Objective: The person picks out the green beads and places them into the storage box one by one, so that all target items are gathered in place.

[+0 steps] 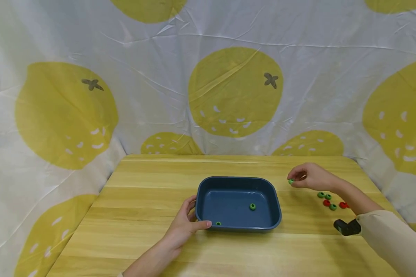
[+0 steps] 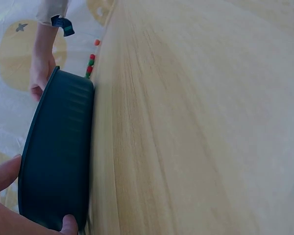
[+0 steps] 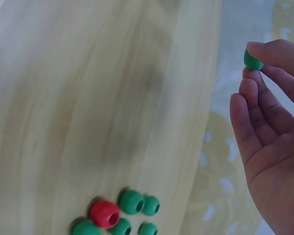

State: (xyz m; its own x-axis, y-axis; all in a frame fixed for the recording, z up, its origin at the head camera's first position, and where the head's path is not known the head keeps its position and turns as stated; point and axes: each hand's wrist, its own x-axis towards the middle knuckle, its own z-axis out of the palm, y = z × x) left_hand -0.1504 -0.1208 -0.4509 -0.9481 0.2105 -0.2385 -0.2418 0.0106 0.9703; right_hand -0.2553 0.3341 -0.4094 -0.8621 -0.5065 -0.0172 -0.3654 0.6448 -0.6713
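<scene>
Lemon-printed cloth point(image 1: 235, 92) hangs behind the wooden table point(image 1: 142, 215). Just right of the dark-blue tray point(image 1: 225, 198), the right hand point(image 1: 308, 177) pinches 1 green bead point(image 1: 291, 181), thumb and fingertips nearly together; the left hand point(image 1: 183, 227) grips the tray's left end, 2 others point(image 1: 252, 207) inside. The held bead looks light, hard and possibly slippery, best taken by its rounded sides.

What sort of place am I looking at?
Probably a small indoor corner arranged for tabletop handwork, though what lies beyond is hidden. A wood-grain table stands before a wrinkled lemon-print cloth, and on it sits a dark blue tray with two green beads inside.
</scene>
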